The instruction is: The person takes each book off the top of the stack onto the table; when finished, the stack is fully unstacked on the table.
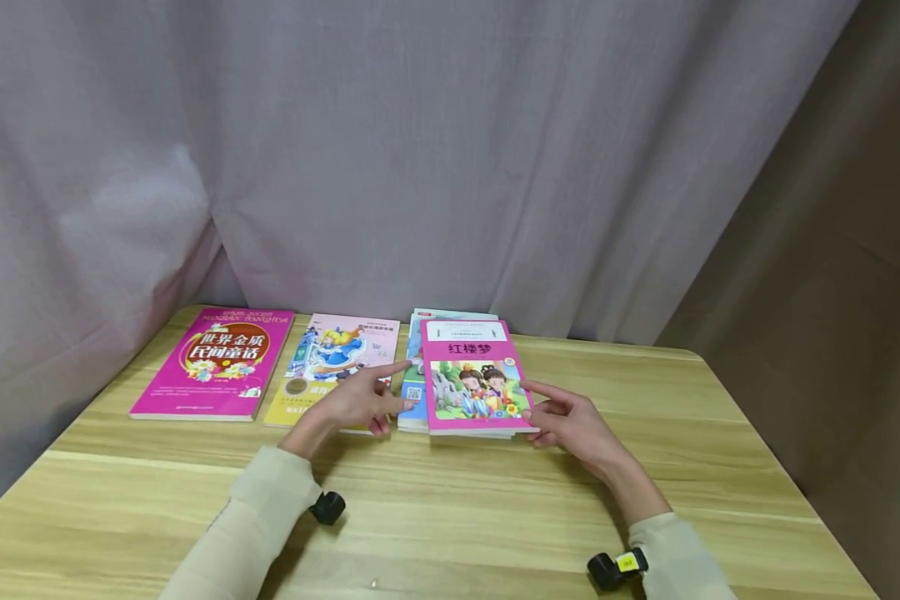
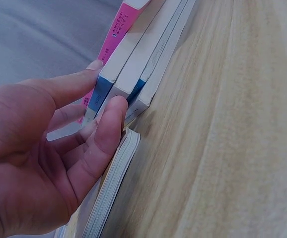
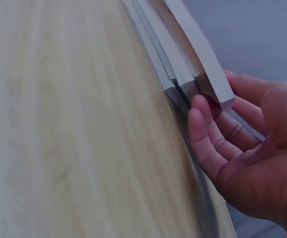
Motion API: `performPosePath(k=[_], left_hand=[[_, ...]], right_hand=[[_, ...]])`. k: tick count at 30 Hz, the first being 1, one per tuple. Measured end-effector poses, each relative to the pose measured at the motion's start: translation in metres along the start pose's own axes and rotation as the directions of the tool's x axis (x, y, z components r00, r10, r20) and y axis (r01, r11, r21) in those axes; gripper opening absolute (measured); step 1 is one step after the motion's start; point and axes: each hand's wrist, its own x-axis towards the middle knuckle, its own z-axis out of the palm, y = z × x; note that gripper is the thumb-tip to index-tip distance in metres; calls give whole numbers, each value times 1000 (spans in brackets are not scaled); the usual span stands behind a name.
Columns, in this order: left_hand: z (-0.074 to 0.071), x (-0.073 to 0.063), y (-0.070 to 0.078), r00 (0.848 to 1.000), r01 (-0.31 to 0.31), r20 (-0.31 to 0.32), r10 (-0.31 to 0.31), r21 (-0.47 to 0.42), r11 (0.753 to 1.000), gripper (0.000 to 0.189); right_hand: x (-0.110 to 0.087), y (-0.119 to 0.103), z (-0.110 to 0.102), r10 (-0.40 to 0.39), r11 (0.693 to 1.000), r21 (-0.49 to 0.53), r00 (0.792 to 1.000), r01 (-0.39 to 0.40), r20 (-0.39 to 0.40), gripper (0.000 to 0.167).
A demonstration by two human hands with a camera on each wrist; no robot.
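Note:
A pink book (image 1: 471,352) with two cartoon figures on its cover lies on top of a stack of books with a blue-covered book (image 1: 416,419) below it. My right hand (image 1: 573,423) pinches the pink book's near right corner. In the right wrist view that corner stands raised off the books underneath, with fingertips under it. At the stack's left side is my left hand (image 1: 356,402), thumb and fingertips right at the spines (image 2: 100,92), fingers loosely extended. Under this hand lies a pink and yellow book (image 1: 337,329), partly hidden by it.
A magenta book (image 1: 168,383) lies at the far left of the wooden table (image 1: 450,517). Grey curtains (image 1: 390,167) hang right behind the books, and a darker curtain (image 1: 832,292) hangs along the right side.

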Motion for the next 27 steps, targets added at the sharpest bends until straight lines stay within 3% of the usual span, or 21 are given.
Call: performPosePath(k=[10, 19, 27], left_hand=[[-1, 1, -1, 1000, -20, 6, 20, 7, 1000, 80], [0, 1, -2, 1000, 3, -3, -3, 20, 1000, 80], [0, -1, -2, 1000, -12, 3, 12, -12, 1000, 79]], right_hand=[[2, 0, 1, 37, 996, 78, 999, -39, 25, 69], [-1, 2, -4, 41, 987, 152, 998, -48, 45, 72], [-5, -5, -10, -60, 979, 197, 998, 53, 29, 71]])
